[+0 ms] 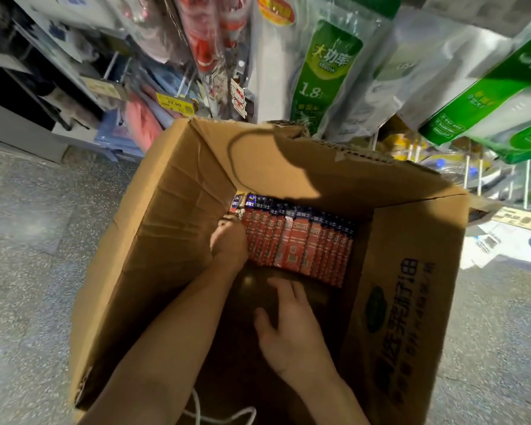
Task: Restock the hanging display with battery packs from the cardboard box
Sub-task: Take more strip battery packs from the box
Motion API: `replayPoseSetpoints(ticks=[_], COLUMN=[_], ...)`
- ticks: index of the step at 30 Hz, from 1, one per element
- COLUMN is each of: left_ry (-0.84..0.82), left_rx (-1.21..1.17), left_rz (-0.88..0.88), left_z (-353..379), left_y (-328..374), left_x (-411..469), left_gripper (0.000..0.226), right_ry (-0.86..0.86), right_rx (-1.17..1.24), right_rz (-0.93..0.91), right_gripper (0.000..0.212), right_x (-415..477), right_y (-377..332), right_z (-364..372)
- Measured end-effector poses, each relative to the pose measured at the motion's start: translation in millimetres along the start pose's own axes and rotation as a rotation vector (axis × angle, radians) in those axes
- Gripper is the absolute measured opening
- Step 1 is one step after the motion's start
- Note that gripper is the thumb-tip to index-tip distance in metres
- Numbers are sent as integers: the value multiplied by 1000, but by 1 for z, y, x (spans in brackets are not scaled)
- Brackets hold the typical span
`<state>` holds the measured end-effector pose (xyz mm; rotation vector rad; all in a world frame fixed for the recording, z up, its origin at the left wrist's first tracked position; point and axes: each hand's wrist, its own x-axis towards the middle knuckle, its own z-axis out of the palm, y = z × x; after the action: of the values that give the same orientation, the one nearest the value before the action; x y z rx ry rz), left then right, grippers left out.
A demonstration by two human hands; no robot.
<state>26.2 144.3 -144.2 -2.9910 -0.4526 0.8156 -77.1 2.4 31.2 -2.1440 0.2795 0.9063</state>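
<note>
Sitting on floor (28, 240): cardboard box (172, 240), flaps open. Red-and-blue battery packs (301, 240) standing in row along far side of box interior. Left hand (229, 243) curling fingers (235, 214) over leftmost packs, gripping row end. Right hand (292, 329) hovering inside box just before row, fingers spread and relaxed, holding nothing. Hanging display (325, 72) of green packages overhanging box.

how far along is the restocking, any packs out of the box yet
Done: nothing I can see; the hanging green packets above aren't batteries. In hand: the left hand is at the left end of the battery packs lined up in the cardboard box; the right hand hovers open, empty. Left: lifting packs out and hanging them.
</note>
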Motion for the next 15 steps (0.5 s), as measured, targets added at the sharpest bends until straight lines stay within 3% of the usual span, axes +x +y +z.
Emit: replayPoseSetpoints(ticks=[8,15], left_ry=[-87,-170], left_rx=[5,-349], left_rz=[19,-110], left_z=[-33,-97], left_y=[2,-21], left_x=[-7,-59], left_gripper=[30,40], right_ry=[91,137], right_rx=[66,102], right_rz=[-102,-136], right_gripper=[44,38], right_x=[-28,-47], right_y=[7,-6], right_z=[-32,-51])
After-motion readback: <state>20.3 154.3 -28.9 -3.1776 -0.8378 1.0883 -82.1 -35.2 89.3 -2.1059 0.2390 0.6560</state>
